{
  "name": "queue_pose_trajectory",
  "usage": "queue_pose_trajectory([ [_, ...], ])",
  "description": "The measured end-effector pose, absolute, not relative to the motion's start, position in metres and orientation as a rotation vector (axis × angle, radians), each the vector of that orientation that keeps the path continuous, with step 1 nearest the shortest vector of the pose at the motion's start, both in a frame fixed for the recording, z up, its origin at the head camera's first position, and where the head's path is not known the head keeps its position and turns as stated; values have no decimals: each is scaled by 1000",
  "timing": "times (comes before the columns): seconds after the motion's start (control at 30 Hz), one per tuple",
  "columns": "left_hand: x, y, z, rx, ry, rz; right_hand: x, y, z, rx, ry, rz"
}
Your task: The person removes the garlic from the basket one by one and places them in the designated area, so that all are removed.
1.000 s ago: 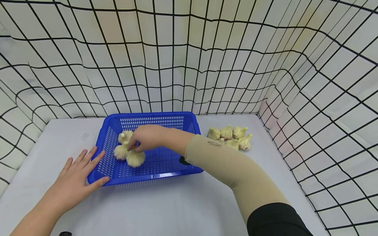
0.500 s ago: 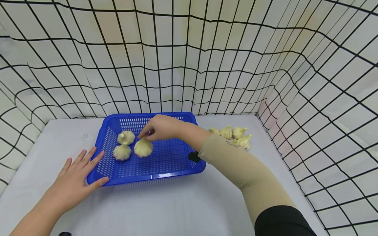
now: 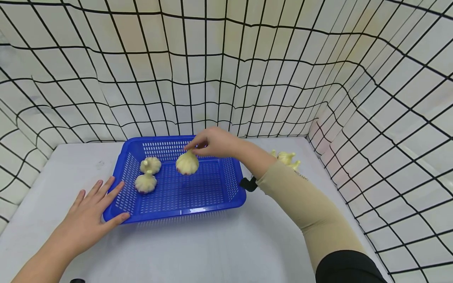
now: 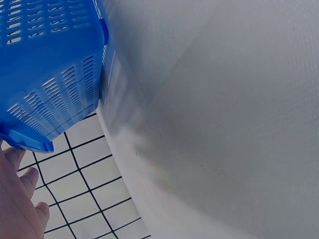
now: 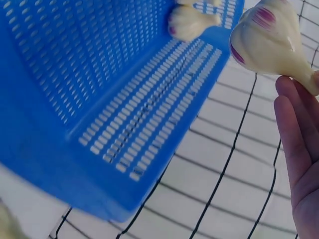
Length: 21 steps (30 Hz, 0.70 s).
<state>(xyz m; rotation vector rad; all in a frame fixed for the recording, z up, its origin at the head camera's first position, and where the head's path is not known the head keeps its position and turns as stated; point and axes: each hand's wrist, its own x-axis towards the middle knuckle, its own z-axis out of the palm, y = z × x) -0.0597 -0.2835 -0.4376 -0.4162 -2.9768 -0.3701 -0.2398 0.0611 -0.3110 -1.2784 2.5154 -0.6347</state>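
Note:
My right hand (image 3: 216, 143) pinches a garlic bulb (image 3: 187, 163) by its stem and holds it over the blue basket (image 3: 184, 211). Purple streaks mark that bulb in the right wrist view, where the fingers (image 5: 294, 134) reach its stem. Two more bulbs lie at the basket's left end, a rear garlic bulb (image 3: 151, 164) and a front garlic bulb (image 3: 145, 182). Spread out at the basket's left rim, my left hand (image 3: 88, 216) touches it with straight fingers. The left wrist view shows only part of this hand, beside the basket's outer wall (image 4: 50, 64).
A group of garlic bulbs (image 3: 286, 157) lies on the white table (image 3: 198, 251) right of the basket, partly behind my right forearm. A black grid net (image 3: 212, 82) over white sheeting stands at the back and sides. A small black object (image 3: 77, 280) shows at the bottom edge.
My right hand has lifted one garlic bulb from beside the other two and carried it up and to the right. The left hand has stayed at the rim.

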Motion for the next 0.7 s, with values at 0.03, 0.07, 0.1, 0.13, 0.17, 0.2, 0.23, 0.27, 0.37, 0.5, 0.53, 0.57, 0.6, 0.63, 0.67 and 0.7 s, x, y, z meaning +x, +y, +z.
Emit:
queue_pose_trajectory([
  [0.03,-60,-283,-437,-416,-2976,-369,-240,66,-310,-1258,2524,-653],
  [0.07,-60,-283,-437,-415,-2977,-369,-241,71,-310,-1244,2535,-666],
  [0.1,-60,-283,-437,-415,-2977,-369,-242,76,-310,-1235,2545,-678],
  [0.13,-60,-283,-437,-414,-2979,-370,-242,80,-309,-1227,2554,-691],
  [0.17,-60,-283,-437,-414,-2980,-372,-243,85,-310,-1220,2565,-703],
  [0.2,-60,-283,-436,-413,-2981,-374,-244,91,-310,-1215,2569,-723],
  [0.23,-60,-283,-437,-412,-2982,-375,-244,96,-311,-1213,2575,-740],
  [0.27,-60,-283,-437,-411,-2983,-378,-245,101,-311,-1215,2578,-758],
  [0.37,-59,-283,-437,-408,-2983,-376,-246,117,-312,-1177,2582,-826],
  [0.5,-59,-283,-438,-402,-2992,-372,-247,140,-314,-1108,2592,-892],
  [0.53,-59,-283,-438,-402,-2993,-373,-246,146,-315,-1089,2599,-900],
  [0.57,-59,-282,-438,-401,-2994,-373,-246,152,-316,-1076,2606,-904],
  [0.6,-59,-282,-438,-400,-2994,-374,-246,158,-318,-1064,2610,-912],
  [0.63,-59,-282,-438,-400,-2995,-375,-246,164,-320,-1046,2615,-921],
  [0.67,-59,-282,-438,-399,-2994,-375,-246,170,-322,-1027,2624,-925],
  [0.7,-59,-283,-438,-399,-2992,-374,-245,176,-324,-1005,2636,-927],
])
